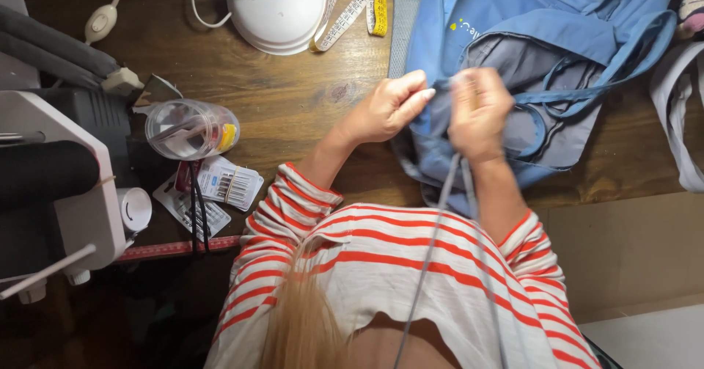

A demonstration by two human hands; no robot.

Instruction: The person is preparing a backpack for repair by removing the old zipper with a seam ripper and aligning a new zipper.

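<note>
The blue bag (513, 39) lies toward the far right corner of the tabletop (293, 97), bunched and partly open, its grey lining up and its straps looped loose across it. You hold its near edge in both hands. Your left hand (385, 108) pinches a fold of blue cloth between thumb and fingertips. Your right hand (480, 112) is closed in a fist just beside it, gripping the same fold; it is blurred, so I cannot tell exactly what the fingers clamp. Two strands of grey cord (440, 215) run from under your right hand down across your striped top and out of view.

By the look of it, you are mid-step: the cord is at the cloth but hangs long and slack, and the rest of the bag lies unsmoothed. I cannot tell whether the cord is fixed to the cloth.

Farther out, a white lamp base (282, 9) and a tape measure (352, 6) sit at the far edge. A clear tub (192, 128) and needle packs (231, 184) lie to the left, and the sewing machine (66, 193) stands at the left edge, untouched.
</note>
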